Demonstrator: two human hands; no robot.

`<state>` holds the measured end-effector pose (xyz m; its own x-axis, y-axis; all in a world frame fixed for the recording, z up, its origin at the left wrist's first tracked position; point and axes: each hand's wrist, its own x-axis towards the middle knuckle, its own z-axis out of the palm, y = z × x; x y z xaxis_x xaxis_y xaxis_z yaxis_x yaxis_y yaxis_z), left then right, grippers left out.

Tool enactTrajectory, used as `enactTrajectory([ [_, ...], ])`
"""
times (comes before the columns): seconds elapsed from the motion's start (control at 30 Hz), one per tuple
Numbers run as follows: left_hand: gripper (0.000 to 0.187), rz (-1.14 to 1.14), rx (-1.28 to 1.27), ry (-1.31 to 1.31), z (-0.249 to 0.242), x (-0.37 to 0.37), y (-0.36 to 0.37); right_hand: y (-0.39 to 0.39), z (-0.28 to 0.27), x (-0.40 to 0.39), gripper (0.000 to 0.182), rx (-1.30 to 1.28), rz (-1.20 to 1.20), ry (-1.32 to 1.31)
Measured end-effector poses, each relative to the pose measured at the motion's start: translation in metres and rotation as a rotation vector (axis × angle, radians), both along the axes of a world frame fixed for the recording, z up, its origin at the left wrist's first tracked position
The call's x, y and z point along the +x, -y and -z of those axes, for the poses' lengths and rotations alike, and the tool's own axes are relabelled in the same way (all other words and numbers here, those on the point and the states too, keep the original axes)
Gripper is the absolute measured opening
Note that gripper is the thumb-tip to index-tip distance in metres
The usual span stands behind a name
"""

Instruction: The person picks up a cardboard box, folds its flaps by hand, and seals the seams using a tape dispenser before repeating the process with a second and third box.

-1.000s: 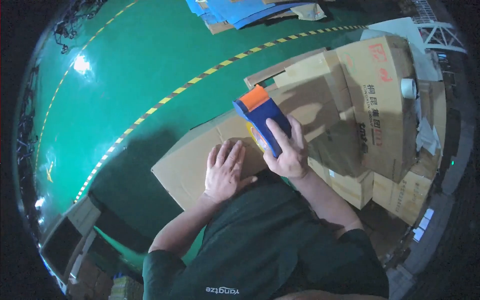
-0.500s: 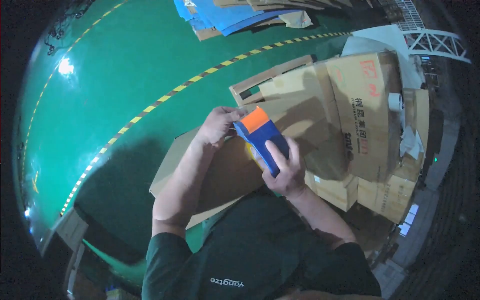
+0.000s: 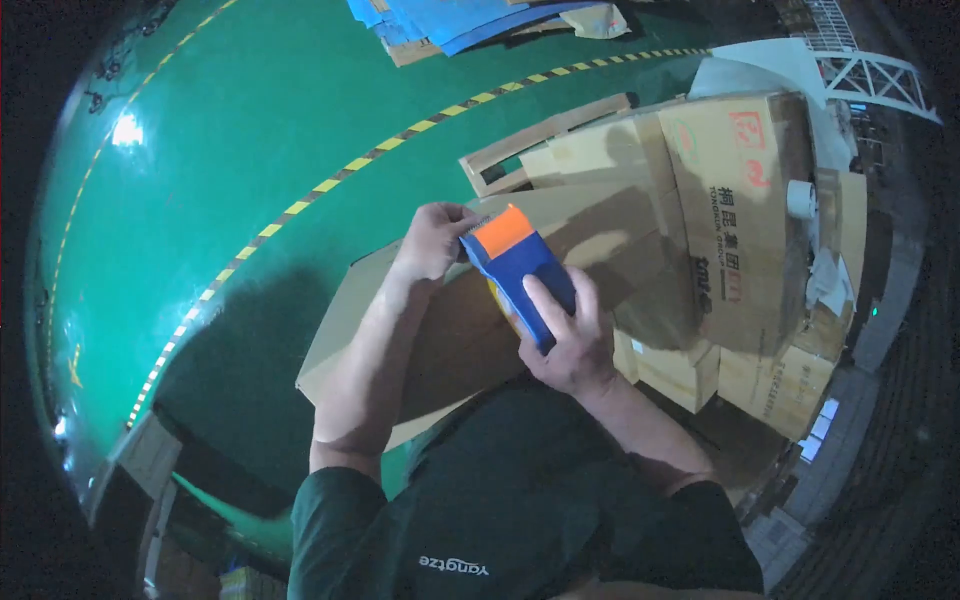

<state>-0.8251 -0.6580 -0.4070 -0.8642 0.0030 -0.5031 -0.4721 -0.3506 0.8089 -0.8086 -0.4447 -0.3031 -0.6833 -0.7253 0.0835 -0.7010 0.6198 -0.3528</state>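
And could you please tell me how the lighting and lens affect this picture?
In the head view, glare makes a white spot on the green floor; also in the head view, shadow covers part of the cardboard box, while the tape dispenser is clearly lit; in that same head view, the striped floor tape bows, probably from lens distortion.
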Motion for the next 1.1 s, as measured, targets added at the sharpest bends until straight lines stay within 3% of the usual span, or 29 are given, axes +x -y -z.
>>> enactTrajectory([
  [0.03, 0.026, 0.024, -0.032, -0.009, 0.004, 0.0, -0.002, 0.002, -0.002, -0.001, 0.065, 0.016, 0.006, 0.021],
  [0.13, 0.019, -0.204, 0.105, 0.184, 0.02, -0.004, -0.02, 0.006, -0.008, -0.005, 0.061, -0.01, 0.029, -0.014],
  [0.23, 0.033, -0.309, -0.094, 0.186, 0.029, -0.009, -0.025, 0.006, -0.028, -0.003, 0.064, -0.018, -0.005, -0.013],
  [0.33, 0.017, -0.184, -0.295, 0.253, 0.024, -0.009, -0.016, -0.001, -0.061, 0.013, 0.068, 0.155, 0.021, 0.059],
  [0.53, 0.02, 0.03, -0.313, 0.301, 0.021, -0.013, -0.015, -0.015, -0.082, 0.029, 0.064, 0.176, 0.05, 0.075],
  [0.83, 0.019, 0.114, -0.475, 0.29, 0.032, -0.011, -0.015, -0.016, -0.073, 0.029, 0.064, 0.112, 0.055, 0.111],
  [1.1, 0.027, 0.531, -0.848, 0.202, 0.028, -0.009, -0.021, -0.023, -0.062, 0.031, 0.063, 0.225, 0.053, 0.231],
])
